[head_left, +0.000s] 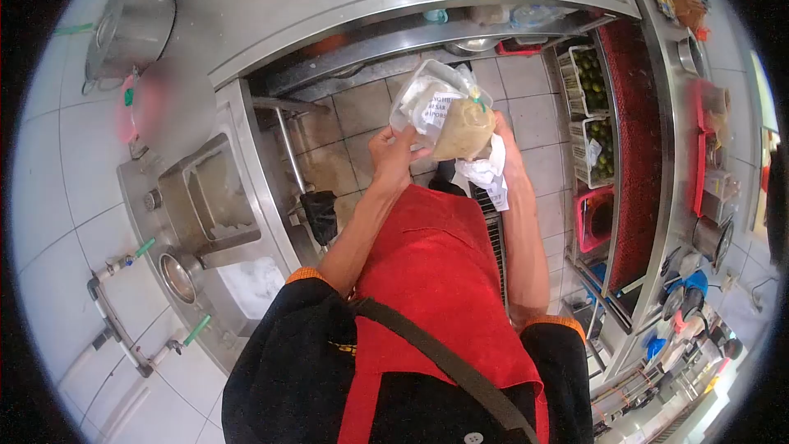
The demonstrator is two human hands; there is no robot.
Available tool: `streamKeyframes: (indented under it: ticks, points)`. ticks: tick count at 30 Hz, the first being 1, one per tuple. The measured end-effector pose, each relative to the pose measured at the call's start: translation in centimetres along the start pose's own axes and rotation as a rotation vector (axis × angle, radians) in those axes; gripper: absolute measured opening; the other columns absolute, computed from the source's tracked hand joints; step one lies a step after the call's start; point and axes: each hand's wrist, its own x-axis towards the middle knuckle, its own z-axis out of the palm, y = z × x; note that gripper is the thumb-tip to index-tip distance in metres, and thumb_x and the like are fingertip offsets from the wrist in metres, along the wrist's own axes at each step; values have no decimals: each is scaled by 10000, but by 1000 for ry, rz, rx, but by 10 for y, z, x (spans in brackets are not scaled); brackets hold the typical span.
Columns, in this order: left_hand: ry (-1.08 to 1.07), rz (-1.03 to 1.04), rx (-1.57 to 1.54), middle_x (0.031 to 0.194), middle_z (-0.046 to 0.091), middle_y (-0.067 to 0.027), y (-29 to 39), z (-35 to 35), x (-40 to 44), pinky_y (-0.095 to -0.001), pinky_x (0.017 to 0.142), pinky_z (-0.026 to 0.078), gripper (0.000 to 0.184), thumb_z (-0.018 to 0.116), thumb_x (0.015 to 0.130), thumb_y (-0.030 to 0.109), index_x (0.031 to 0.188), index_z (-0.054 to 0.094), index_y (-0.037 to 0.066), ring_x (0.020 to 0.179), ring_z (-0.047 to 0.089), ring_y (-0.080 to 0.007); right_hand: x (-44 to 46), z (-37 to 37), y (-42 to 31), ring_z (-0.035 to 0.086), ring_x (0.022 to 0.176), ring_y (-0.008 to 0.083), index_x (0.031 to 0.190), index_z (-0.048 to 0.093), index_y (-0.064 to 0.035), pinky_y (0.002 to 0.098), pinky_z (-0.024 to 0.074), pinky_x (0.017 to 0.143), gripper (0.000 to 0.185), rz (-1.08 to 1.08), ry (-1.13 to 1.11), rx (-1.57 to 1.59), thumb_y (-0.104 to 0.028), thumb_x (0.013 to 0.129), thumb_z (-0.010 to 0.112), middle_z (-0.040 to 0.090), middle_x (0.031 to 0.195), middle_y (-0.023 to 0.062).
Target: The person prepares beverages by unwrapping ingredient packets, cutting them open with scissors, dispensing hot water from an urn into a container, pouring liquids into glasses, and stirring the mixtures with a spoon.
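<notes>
In front of the red apron (436, 255), my left hand (393, 150) grips the near left edge of a see-through plastic tub (408, 92). Inside the tub lie white plastic packets, one bearing a printed label (438, 109). My right hand (508, 144) is closed at the right of a tied plastic bag (465, 130) filled with something tan. That bag overlaps the tub's right side. A crumpled white wrapping with print (486, 171) hangs below the bag, against my right hand. The fingers of my right hand are largely hidden behind these things.
A steel counter (329, 0) runs across the top, with a shelf (386, 53) beneath. To the left are a sink (222, 189) and a large pot (131, 29). Crates of green fruit (588, 82) stand right, beside a red-matted shelf (629, 156). Tiled floor (357, 107) lies below.
</notes>
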Motion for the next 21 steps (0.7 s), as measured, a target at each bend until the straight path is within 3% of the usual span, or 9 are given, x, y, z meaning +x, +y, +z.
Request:
streamKeyframes:
  ticks: [4, 6, 9, 12, 15, 17, 18, 21]
  points:
    - [0, 10, -15, 886, 634, -90, 7, -16, 17, -374, 659, 625, 97, 637, 869, 59, 800, 589, 11, 785, 653, -183, 23, 3, 17, 601, 603, 260, 1117, 554, -54, 401, 509, 508, 401, -110, 104, 10, -410, 958, 462, 636, 900, 127]
    - [-2, 2, -21, 873, 628, -87, 13, -21, 23, -377, 660, 625, 105, 643, 866, 65, 796, 587, 10, 771, 649, -181, 31, 8, 19, 571, 572, 276, 1126, 564, -43, 387, 480, 501, 459, -52, -160, 165, -450, 950, 444, 643, 900, 133]
    - [39, -31, 8, 854, 615, -90, 13, -30, 51, -390, 672, 624, 98, 642, 862, 69, 819, 586, 0, 748, 639, -179, 38, 23, 24, 582, 624, 262, 1126, 577, -35, 360, 462, 462, 439, -104, -80, 236, -406, 920, 467, 641, 937, 144]
    - [121, -108, 39, 860, 618, -115, 15, -36, 97, -391, 685, 624, 126, 639, 868, 75, 869, 573, -32, 755, 639, -197, 37, 35, 30, 584, 657, 281, 1148, 572, -37, 375, 463, 481, 471, -183, -143, 293, -437, 922, 465, 637, 974, 162]
    - [89, -181, 21, 903, 591, -101, 29, -32, 146, -434, 794, 613, 41, 600, 850, 30, 862, 562, 17, 857, 645, -253, 27, 24, 42, 578, 668, 298, 1155, 572, -32, 389, 459, 492, 520, -201, -118, 336, -487, 925, 468, 637, 980, 169]
    - [152, -151, -139, 1003, 610, -155, 14, -42, 195, -440, 783, 619, 96, 612, 836, 6, 913, 570, -35, 900, 652, -301, 14, 25, 46, 572, 629, 311, 1155, 571, -30, 404, 462, 494, 583, -237, -95, 358, -553, 923, 455, 640, 947, 179]
    - [252, -182, -96, 1116, 599, -213, 32, -28, 188, -457, 776, 624, 241, 607, 852, -12, 1063, 558, -118, 959, 640, -331, 7, 21, 48, 569, 605, 315, 1152, 570, -29, 405, 464, 496, 591, -232, -111, 367, -560, 925, 442, 639, 916, 190]
    - [189, -96, -16, 1159, 576, -252, 20, -37, 213, -471, 764, 630, 339, 584, 872, -21, 1165, 502, -169, 1024, 614, -357, -14, 16, 54, 560, 545, 323, 1100, 579, -11, 410, 468, 501, 588, -274, -25, 441, -546, 935, 398, 628, 792, 216]
